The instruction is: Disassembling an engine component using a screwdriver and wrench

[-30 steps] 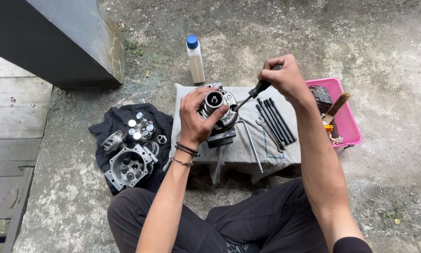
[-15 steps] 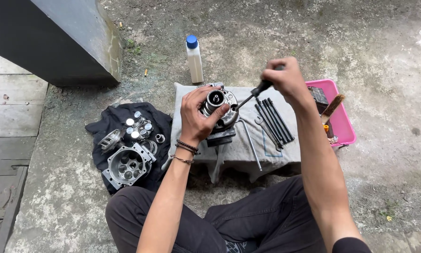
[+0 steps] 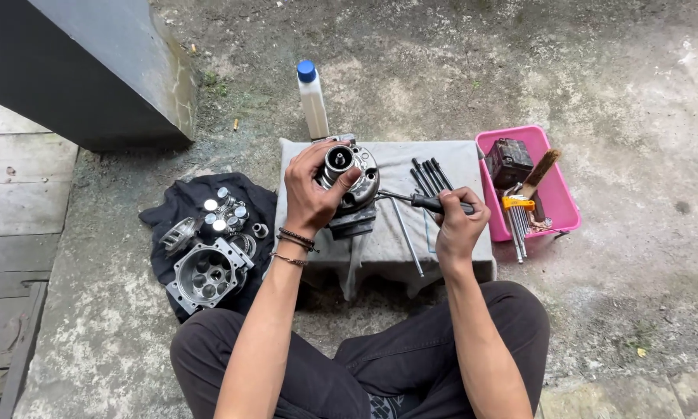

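- Round metal compressor body [image 3: 356, 182] stands upright on a grey cloth [image 3: 450, 159] spread over a low block on the concrete floor [image 3: 613, 77], centre of view, right in front of the seated person's knees.
- Left hand [image 3: 310, 194] wraps the body from its left side w/ fingers curled over the top rim, thumb near the central shaft stub; clamped on the part.
- Right hand [image 3: 457, 225] is to the right of the body, low on the cloth, fist closed round the black handle of a screwdriver [image 3: 411, 199]. Shaft runs left toward the body's side; tip seems to meet it, can't tell exact contact.
- Vs 1 s ago: right hand was raised above & behind the body, driver angled down into it from upper right. Now it has dropped to cloth level, tool nearly horizontal. Left-hand grip unchanged; body hasn't shifted.
- Just behind the right hand: row of black rods [image 3: 430, 174] on the cloth, plus long thin bolts [image 3: 405, 237] between the hands.
- Behind the body: white bottle, blue cap [image 3: 313, 97].
- Right, well apart: pink tray [image 3: 566, 206] w/ hex keys, brush, dark box.
- Left: black rag [image 3: 182, 206] w/ aluminium housing [image 3: 207, 273] & small pistons [image 3: 223, 213].
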